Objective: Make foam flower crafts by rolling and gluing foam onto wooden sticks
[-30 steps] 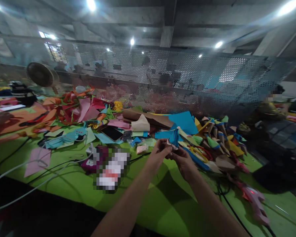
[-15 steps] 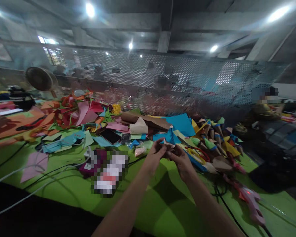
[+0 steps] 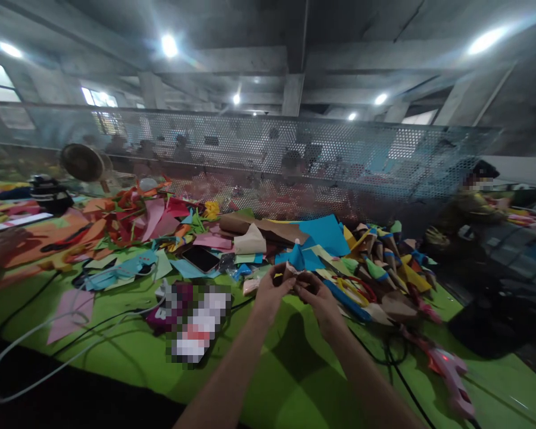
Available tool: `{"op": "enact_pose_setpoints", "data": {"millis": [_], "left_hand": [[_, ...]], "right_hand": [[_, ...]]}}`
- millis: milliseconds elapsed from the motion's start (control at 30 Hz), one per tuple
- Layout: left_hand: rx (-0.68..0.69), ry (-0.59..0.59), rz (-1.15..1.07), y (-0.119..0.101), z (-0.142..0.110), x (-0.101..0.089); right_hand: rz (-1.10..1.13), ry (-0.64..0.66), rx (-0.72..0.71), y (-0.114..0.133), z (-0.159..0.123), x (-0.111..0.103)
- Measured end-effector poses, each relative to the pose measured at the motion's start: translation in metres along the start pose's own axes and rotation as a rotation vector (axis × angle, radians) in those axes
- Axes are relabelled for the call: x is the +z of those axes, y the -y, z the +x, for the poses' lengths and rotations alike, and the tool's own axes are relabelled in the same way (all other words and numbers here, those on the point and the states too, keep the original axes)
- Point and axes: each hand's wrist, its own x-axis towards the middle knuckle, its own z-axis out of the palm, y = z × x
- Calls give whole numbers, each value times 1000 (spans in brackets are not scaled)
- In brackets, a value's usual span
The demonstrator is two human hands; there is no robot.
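Observation:
A small paper cone, blue at the pointed top (image 3: 297, 256) with pale pinkish paper around its lower part, is held upright between my two hands. The fingers of my left hand (image 3: 273, 289) pinch its left side. On the right side, the thumb and fingertips of my right hand (image 3: 315, 295) close on the pale lower edge. Fingers hide part of that edge. Close by on the left lies a small pale pink packet (image 3: 251, 287). Right of my hands are scissors with yellow and red handles (image 3: 355, 289).
A pink glue gun (image 3: 449, 375) with a lit red light lies at right. Finished-looking paper cones (image 3: 382, 256) are heaped behind it. Left are a phone (image 3: 201, 259), a purple power strip (image 3: 172, 307), cables and paper scraps (image 3: 149, 217). Another person's hand (image 3: 2, 253) shows far left.
My hands and the cone have shifted slightly left together, still joined at the pale lower edge. The whole view has tilted up a little.

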Motion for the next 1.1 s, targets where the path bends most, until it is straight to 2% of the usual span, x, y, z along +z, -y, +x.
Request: {"op": "enact_pose_setpoints", "data": {"millis": [267, 567, 767, 1000, 1100], "left_hand": [[13, -13, 85, 0, -1, 2], [-66, -20, 161, 18, 4, -6], [-136, -26, 236, 14, -5, -1], [-94, -35, 277, 7, -11, 2], [-86, -88, 294, 7, -12, 0]], "right_hand": [[-27, 48, -39, -9, 4, 1], [-21, 40, -37, -16, 10, -3], [-7, -56, -69, -19, 18, -5], [-64, -223, -132, -15, 22, -19], [-103, -277, -157, -8, 21, -24]]}}
